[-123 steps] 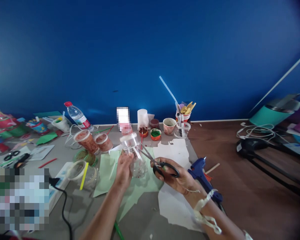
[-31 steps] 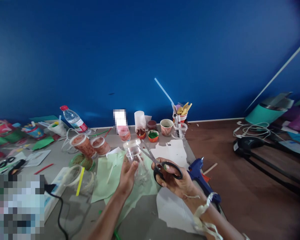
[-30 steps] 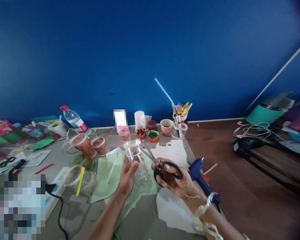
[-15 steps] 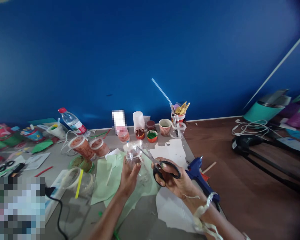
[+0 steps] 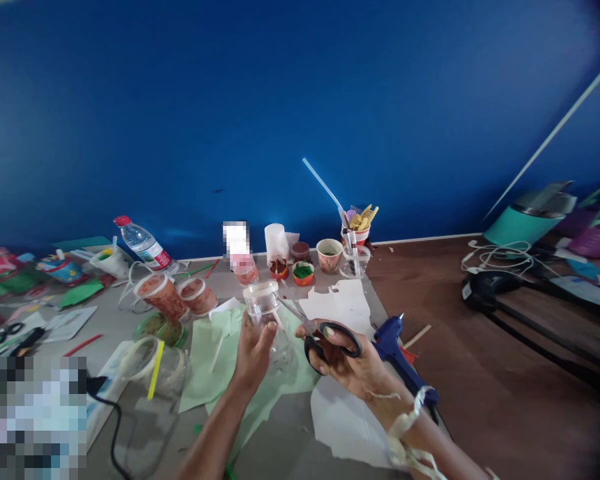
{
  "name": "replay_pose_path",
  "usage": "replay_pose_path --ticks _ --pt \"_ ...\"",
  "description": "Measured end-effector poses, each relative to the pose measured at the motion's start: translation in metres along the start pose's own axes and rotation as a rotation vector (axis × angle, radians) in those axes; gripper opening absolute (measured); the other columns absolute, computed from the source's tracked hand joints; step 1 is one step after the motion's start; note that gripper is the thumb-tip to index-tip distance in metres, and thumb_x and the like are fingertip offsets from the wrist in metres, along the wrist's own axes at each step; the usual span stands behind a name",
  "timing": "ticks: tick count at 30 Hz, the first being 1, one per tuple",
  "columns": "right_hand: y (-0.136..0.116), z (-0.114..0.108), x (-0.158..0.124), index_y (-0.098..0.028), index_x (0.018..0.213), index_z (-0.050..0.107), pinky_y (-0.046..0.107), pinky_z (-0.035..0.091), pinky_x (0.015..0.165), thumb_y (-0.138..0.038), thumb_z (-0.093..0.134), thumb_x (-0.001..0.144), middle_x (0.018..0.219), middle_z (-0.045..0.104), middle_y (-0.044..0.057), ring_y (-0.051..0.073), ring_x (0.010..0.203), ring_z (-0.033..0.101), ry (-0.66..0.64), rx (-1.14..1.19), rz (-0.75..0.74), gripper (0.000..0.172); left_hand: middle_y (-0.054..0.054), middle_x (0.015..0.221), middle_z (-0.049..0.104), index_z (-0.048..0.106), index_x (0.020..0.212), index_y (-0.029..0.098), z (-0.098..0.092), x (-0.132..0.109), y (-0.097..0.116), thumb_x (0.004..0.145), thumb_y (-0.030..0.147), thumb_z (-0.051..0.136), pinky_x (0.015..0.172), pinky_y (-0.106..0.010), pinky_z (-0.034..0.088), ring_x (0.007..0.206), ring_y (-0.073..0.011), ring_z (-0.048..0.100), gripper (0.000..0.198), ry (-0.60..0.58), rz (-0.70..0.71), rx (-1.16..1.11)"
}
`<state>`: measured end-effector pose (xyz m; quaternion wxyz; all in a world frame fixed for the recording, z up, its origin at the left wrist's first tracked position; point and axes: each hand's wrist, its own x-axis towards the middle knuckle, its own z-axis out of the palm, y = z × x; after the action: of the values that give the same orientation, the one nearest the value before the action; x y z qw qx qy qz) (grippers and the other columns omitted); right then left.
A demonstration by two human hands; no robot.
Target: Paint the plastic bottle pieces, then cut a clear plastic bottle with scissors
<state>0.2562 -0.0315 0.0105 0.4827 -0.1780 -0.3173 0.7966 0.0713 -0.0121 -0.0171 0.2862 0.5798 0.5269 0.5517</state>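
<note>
My left hand [image 5: 254,353] is wrapped round a clear plastic bottle piece [image 5: 261,301], thumb towards me. The rim of this piece faces up and away, and its lower part is hard to make out against the paper behind. Black-handled scissors [image 5: 314,355] are in my right hand [image 5: 355,367], fingers through the loops. Their blades point left to the side of the bottle piece; whether they touch it I cannot tell. Beneath both hands lie light green paper sheets [image 5: 197,373] and cut white paper [image 5: 345,427].
A blue glue gun [image 5: 395,340] lies right of my right hand. Paint-stained tubs [image 5: 160,293], a water bottle [image 5: 147,247] and small paint cups [image 5: 303,272] stand along the back. Clear tubs [image 5: 173,370] sit at left; a black cable [image 5: 115,427] runs nearby.
The bottle piece in my left hand has turned slightly more upright and shifted a little left. The scissors stay beside it, nearly unmoved.
</note>
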Motion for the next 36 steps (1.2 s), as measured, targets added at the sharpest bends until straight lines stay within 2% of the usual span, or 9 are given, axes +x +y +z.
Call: replay_pose_path --ticks 5,10,16,25,31,36 --pt "-0.002 0.003 -0.002 -0.015 0.081 0.072 0.024 0.025 0.046 -0.039 0.071 0.068 0.072 0.066 0.004 0.008 0.045 0.046 0.001 0.006 -0.001 0.027 -0.008 0.103 0.062 0.057 0.108 0.019 -0.002 0.002 0.003 0.084 0.046 0.050 0.096 -0.043 0.040 0.102 -0.0262 0.057 0.036 0.026 -0.047 0.024" --pt "-0.003 0.007 -0.002 -0.013 0.076 0.073 0.024 0.022 0.044 -0.043 0.073 0.066 0.056 0.058 0.001 0.009 0.041 0.043 0.008 -0.001 0.048 0.031 -0.008 0.104 0.062 0.057 0.107 0.019 0.000 0.001 0.005 0.083 0.043 0.052 0.097 -0.042 0.040 0.107 -0.0268 0.056 0.034 0.037 0.021 0.102" --pt "-0.008 0.008 -0.003 -0.017 0.072 0.072 0.027 0.020 0.045 -0.046 0.074 0.064 0.067 0.062 0.005 0.009 0.042 0.040 0.061 -0.035 0.056 0.030 -0.010 0.107 0.062 0.055 0.109 0.019 0.000 0.000 0.005 0.079 0.042 0.057 0.097 -0.043 0.040 0.108 -0.0274 0.056 0.038 0.043 0.032 0.142" --pt "-0.009 0.001 -0.002 -0.015 0.071 0.068 0.023 0.019 0.042 -0.043 0.071 0.066 0.058 0.058 0.000 0.006 0.039 0.038 0.106 -0.079 0.038 0.029 -0.010 0.104 0.062 0.066 0.088 0.021 0.002 -0.002 -0.001 0.073 0.033 0.066 0.097 -0.045 0.040 0.100 -0.0266 0.056 0.019 -0.029 0.046 0.131" --pt "-0.007 0.002 -0.001 -0.013 0.077 0.068 0.022 0.017 0.041 -0.043 0.070 0.067 0.047 0.049 -0.004 0.006 0.039 0.037 0.097 -0.155 0.023 0.031 -0.008 0.108 0.062 0.068 0.093 0.024 0.003 -0.005 -0.004 0.076 0.031 0.064 0.101 -0.045 0.037 0.105 -0.0258 0.054 0.019 -0.079 0.041 0.126" --pt "-0.008 0.003 -0.001 -0.011 0.082 0.066 0.022 0.014 0.042 -0.043 0.068 0.068 0.042 0.048 -0.005 0.006 0.038 0.034 0.096 -0.228 0.040 0.035 -0.008 0.105 0.061 0.068 0.085 0.023 0.004 -0.006 -0.006 0.076 0.031 0.063 0.103 -0.049 0.034 0.106 -0.0274 0.053 0.013 -0.101 0.042 0.155"
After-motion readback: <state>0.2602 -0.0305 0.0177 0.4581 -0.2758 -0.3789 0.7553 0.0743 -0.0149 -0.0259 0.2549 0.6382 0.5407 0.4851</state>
